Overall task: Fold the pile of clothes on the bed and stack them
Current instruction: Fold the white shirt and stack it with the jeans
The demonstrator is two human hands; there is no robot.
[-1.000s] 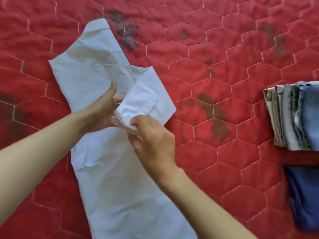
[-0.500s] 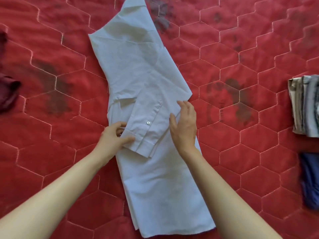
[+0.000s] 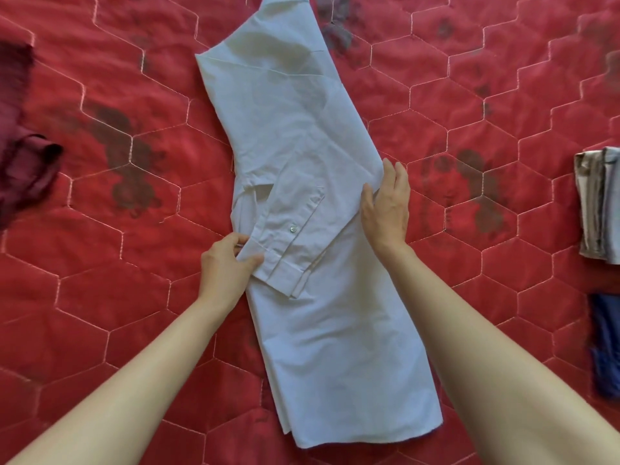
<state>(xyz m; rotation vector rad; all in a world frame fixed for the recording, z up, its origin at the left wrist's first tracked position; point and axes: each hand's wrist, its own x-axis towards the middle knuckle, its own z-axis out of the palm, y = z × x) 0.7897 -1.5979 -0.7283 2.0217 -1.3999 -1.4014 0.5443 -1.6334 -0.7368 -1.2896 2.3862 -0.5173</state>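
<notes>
A pale blue-white shirt (image 3: 322, 347) lies on the red quilted bed (image 3: 134, 263) as a long narrow strip, running from top centre to bottom right. Its sleeve is folded down across the middle, with the buttoned cuff (image 3: 285, 260) on top. My left hand (image 3: 224, 263) pinches the left edge of the cuff. Resting flat on the shirt's right edge by the sleeve fold is my right hand (image 3: 385, 209), fingers together and holding nothing.
A dark maroon garment (image 3: 23, 156) lies crumpled at the left edge. At the right edge sits a stack of folded grey and light clothes (image 3: 597, 206), with a dark blue garment (image 3: 607, 344) below it.
The sleeve, held up in both hands a second ago, now lies flat across the shirt. My right hand has let go and slid to the right edge. The view has shifted left.
</notes>
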